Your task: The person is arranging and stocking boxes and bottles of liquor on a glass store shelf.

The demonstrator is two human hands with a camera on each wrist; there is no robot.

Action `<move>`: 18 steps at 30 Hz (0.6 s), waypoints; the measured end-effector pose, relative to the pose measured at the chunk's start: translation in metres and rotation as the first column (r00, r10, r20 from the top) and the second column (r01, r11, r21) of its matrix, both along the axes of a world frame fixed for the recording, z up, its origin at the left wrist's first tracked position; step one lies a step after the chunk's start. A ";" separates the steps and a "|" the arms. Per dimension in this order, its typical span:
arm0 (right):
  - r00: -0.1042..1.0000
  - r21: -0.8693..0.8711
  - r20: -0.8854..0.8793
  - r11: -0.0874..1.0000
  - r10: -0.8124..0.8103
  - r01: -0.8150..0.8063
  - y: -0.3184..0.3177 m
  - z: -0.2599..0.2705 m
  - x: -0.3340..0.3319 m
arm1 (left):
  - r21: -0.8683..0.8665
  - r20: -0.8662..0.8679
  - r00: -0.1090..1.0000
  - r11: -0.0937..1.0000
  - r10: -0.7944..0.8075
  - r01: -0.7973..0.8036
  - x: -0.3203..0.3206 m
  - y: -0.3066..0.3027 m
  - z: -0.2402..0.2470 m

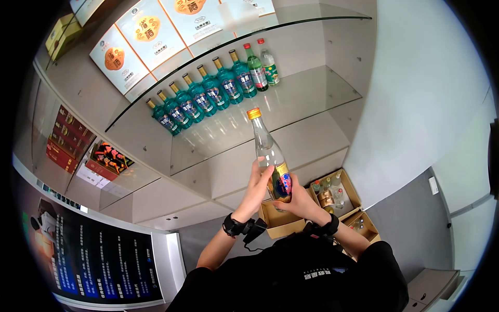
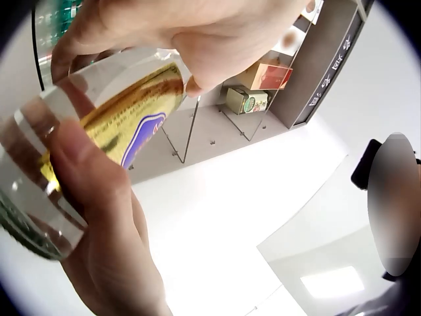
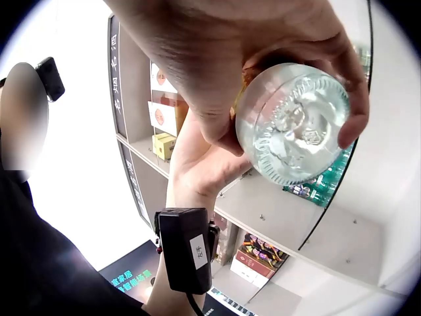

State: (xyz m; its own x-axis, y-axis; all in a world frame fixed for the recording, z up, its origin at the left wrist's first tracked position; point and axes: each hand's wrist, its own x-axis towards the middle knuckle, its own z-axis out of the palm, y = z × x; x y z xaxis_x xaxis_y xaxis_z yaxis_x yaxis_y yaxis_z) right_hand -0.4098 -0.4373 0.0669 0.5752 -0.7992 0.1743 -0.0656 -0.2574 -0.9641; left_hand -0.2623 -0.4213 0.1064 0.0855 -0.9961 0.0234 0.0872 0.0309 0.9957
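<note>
Both hands hold a clear glass bottle with an orange-gold cap [image 1: 253, 114], a liquor bottle by its look, tilted in front of the shelves. My left hand [image 1: 254, 190] grips its middle, while my right hand [image 1: 303, 202] holds it near the base. A gold label [image 2: 125, 108] with a blue and red patch faces partly outward between the hands. In the right wrist view, the ribbed glass bottom of the bottle [image 3: 296, 128] faces the camera, with the right fingers curled around its side.
Teal bottles [image 1: 213, 90] line a glass shelf, beside a green bottle [image 1: 256, 68] and a clear bottle [image 1: 268, 63] with red caps. White gift boxes [image 1: 148, 31] stand above. On the floor below, cardboard boxes [image 1: 349, 178] hold several bottles. Cabinet drawers [image 1: 429, 291] stand at lower right.
</note>
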 end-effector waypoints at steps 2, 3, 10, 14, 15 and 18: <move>1.000 0.026 -0.001 1.000 0.003 -0.003 -0.007 -0.006 -0.001 | 0.067 0.121 0.993 0.998 -0.010 0.002 0.003 -0.006 0.000; 1.000 0.043 -0.004 0.999 0.012 -0.012 -0.012 -0.009 -0.002 | 0.060 0.123 0.992 0.998 -0.015 0.008 0.004 -0.009 0.001; 0.966 0.214 0.231 0.963 0.114 -0.164 -0.071 -0.048 -0.017 | 0.051 0.258 0.961 0.994 -0.102 0.092 0.034 -0.057 -0.020; 0.992 0.156 0.125 0.988 -0.026 0.006 -0.110 -0.021 -0.032 | -0.040 0.580 0.801 0.987 0.150 -0.156 0.092 -0.109 -0.096; 0.992 0.138 0.104 0.989 -0.070 0.055 -0.125 -0.024 -0.033 | -0.042 0.707 0.667 0.956 0.233 -0.289 0.108 -0.120 -0.118; 0.978 0.024 0.140 0.988 -0.157 0.155 -0.160 -0.016 -0.037 | -0.363 0.862 0.229 0.867 0.452 -0.343 0.152 -0.144 -0.182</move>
